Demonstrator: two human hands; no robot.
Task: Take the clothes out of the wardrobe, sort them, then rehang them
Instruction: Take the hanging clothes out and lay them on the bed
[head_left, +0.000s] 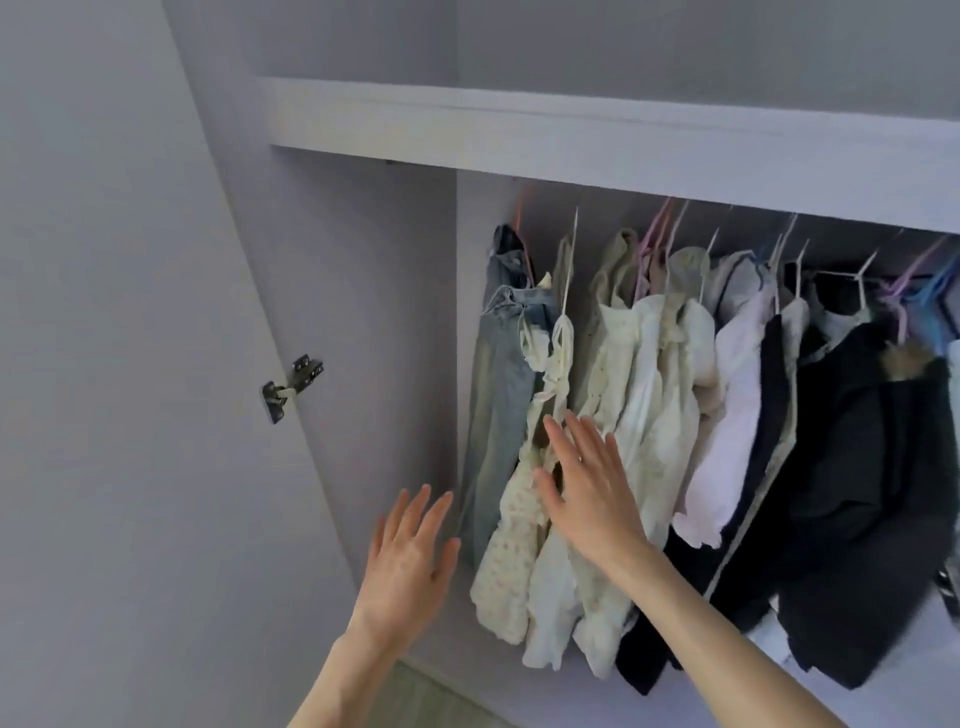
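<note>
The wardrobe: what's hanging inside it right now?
Inside the wardrobe, blue jeans hang leftmost, then cream and white garments, a pale pink top and dark coats. The shelf hides the rail, and the packed clothes cover each other.

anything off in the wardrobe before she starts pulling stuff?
Nothing damaged. Clothes hang crowded and uneven: the jeans sit bunched at the far left, the dark coat sags on the right. Both hands are open, gripping nothing.

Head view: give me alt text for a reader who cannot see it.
Two open bare hands reach into a pale lilac wardrobe: the right hand lies against hanging cream garments, the left hand hovers beside faded blue jeans. Dark coats hang to the right.
</note>
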